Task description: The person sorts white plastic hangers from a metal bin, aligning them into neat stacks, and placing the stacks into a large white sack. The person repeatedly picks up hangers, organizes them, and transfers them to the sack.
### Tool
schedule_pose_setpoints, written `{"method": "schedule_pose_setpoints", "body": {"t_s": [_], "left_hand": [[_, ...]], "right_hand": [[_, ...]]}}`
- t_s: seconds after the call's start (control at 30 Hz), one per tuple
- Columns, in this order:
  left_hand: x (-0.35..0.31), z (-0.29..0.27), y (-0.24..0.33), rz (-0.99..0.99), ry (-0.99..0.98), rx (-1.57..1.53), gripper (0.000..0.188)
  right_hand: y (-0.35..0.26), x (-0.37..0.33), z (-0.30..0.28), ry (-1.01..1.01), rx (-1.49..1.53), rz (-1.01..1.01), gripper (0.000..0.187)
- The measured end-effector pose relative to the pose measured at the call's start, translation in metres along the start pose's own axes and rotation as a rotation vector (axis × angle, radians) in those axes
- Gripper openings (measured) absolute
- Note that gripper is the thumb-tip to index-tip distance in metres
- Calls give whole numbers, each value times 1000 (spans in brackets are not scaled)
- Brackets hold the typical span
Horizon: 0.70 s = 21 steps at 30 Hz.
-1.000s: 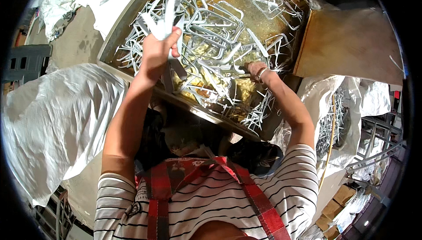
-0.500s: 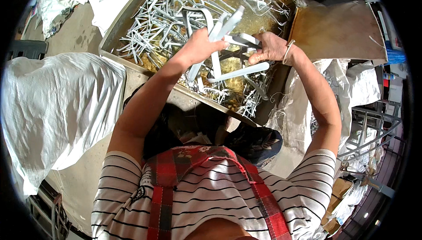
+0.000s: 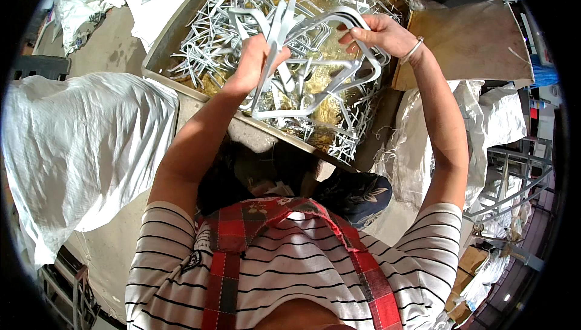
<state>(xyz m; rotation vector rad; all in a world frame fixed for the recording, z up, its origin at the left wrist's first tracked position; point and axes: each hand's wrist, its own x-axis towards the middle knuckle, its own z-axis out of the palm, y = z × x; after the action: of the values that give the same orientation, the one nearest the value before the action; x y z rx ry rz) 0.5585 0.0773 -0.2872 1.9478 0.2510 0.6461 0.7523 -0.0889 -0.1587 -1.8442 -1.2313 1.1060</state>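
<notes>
Several bent grey metal strips (image 3: 284, 113) are held up over a large metal tray (image 3: 181, 88). My left hand (image 3: 251, 64) is wrapped round a bundle of them at their left side. My right hand (image 3: 381, 35) pinches the rounded upper right corner of the strips, fingers behind and thumb in front. Below and behind, a tangled pile of similar grey strips (image 3: 203, 33) fills the left part of the tray, and more lie at its near right corner. Yellowish wet-looking residue covers the tray's bottom.
A white woven sack (image 3: 85, 148) bulges on the left, with another white sack (image 3: 154, 3) beyond it. A brownish sheet panel (image 3: 466, 42) adjoins the tray's right side. Translucent plastic sacks (image 3: 411, 148) stand below the panel, near my right forearm. A metal rack (image 3: 508, 179) is farther right.
My right hand has moved up and right and now grips the strips' rounded corner. My left hand has shifted slightly left and down. The held strips have turned and spread between both hands.
</notes>
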Motion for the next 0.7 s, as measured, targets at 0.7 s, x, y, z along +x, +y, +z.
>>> {"method": "schedule_pose_setpoints", "body": {"t_s": [0.7], "left_hand": [[21,-36,-3,-355,173,-471,22]], "right_hand": [[73,15,1,245,610,-163,49]]}}
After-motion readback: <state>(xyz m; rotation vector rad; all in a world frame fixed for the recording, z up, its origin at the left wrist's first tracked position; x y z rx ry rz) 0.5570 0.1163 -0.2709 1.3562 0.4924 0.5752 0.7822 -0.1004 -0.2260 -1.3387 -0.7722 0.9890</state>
